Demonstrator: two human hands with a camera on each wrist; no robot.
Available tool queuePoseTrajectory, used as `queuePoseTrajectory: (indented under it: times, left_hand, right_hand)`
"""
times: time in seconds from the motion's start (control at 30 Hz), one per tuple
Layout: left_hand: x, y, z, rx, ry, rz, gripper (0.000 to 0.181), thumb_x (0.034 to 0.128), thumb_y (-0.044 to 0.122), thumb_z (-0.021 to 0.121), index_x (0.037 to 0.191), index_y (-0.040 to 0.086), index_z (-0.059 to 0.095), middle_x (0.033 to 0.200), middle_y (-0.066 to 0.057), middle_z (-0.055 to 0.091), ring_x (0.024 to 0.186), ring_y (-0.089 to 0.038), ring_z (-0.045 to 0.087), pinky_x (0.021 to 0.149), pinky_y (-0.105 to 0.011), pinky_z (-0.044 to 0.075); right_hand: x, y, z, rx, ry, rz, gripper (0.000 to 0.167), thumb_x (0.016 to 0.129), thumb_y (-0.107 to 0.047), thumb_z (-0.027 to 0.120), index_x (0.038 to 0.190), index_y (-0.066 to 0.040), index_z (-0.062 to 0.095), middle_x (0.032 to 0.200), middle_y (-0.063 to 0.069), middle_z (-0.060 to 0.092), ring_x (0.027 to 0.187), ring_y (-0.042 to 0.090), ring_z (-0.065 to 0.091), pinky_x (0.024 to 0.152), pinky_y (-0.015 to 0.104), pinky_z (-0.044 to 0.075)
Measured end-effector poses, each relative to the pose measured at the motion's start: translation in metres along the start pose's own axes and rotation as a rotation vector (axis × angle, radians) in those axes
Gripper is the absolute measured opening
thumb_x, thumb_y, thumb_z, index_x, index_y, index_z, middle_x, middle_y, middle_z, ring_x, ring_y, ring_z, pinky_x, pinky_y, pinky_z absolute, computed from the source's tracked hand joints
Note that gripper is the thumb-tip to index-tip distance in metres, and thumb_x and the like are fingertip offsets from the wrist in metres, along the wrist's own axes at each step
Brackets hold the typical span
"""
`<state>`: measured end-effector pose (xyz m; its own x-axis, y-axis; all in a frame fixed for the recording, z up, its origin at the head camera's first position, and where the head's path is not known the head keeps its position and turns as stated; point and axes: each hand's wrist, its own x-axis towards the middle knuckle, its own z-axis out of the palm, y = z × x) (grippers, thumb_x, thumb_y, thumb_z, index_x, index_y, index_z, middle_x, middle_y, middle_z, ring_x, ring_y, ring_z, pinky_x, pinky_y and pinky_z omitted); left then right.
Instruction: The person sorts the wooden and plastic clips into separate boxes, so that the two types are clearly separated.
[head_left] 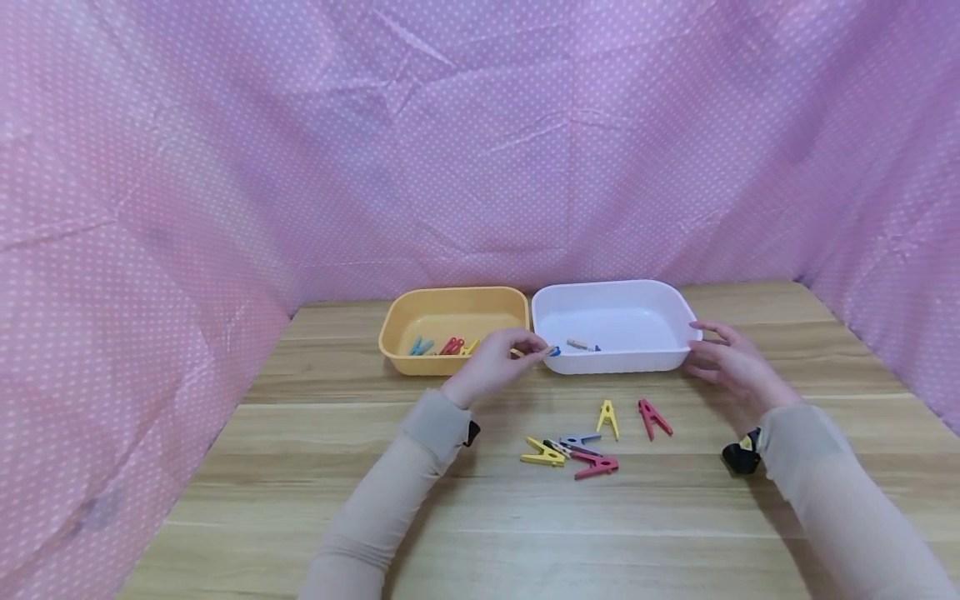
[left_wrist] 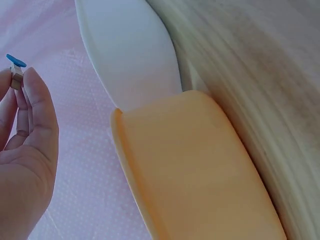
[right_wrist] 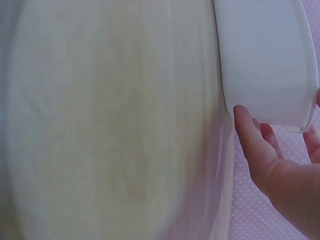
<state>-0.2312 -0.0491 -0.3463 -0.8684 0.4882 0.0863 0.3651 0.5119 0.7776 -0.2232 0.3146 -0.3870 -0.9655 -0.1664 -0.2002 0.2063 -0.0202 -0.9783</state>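
My left hand [head_left: 497,365] is above the front edges of two bins, near where they meet. It pinches a small wooden clothespin [left_wrist: 17,77] with a blue piece on its end between thumb and finger. My right hand [head_left: 737,367] touches the right end of the white bin [head_left: 617,362] with its fingers spread and loosely bent. Inside that bin lies a small wooden clothespin [head_left: 577,343] with a bit of blue beside it. Blue, red and yellow clothespins lie in the orange bin [head_left: 455,295], partly hidden by its front wall.
On the wooden table [head_left: 337,500], in front of the bins, lie a yellow clothespin [head_left: 608,418], a red clothespin [head_left: 654,418] and a small cluster with another red clothespin [head_left: 597,466] and a grey one [head_left: 579,439]. Pink dotted cloth [head_left: 480,167] hangs behind and at both sides.
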Motion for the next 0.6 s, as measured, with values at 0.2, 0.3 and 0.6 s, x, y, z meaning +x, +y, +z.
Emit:
queuePoseTrajectory:
  times: [0.2,0.3,0.6]
  left_hand:
    - [0.010,0.006,-0.002,0.019,0.047,0.014,0.016,0.0921,0.020,0.062,0.102,0.009,0.070,0.096,-0.002,0.066,0.091,-0.014,0.058,0.079,-0.024,0.049]
    - [0.014,0.011,-0.005,0.030,0.066,-0.003,0.017,0.0918,0.022,0.063,0.103,0.011,0.070,0.097,-0.001,0.067,0.092,-0.014,0.059,0.079,-0.024,0.048]
    - [0.022,0.028,-0.011,0.001,0.091,0.005,0.018,0.0918,0.021,0.063,0.106,0.011,0.068,0.100,-0.001,0.065,0.092,-0.014,0.057,0.076,-0.022,0.047]
  right_hand:
    - [0.001,0.001,0.000,-0.013,0.001,0.002,0.035,0.093,-0.023,0.061,0.121,-0.023,0.040,0.128,0.014,0.031,0.092,0.001,0.059,0.086,0.024,0.052]
    - [0.002,0.001,-0.001,-0.005,0.002,0.010,0.031,0.094,-0.020,0.059,0.120,-0.024,0.041,0.126,0.014,0.032,0.092,0.001,0.059,0.085,0.023,0.053]
    - [0.004,-0.001,-0.002,0.029,-0.010,0.021,0.027,0.094,-0.015,0.058,0.114,-0.027,0.044,0.116,0.004,0.040,0.088,0.003,0.062,0.080,0.023,0.054]
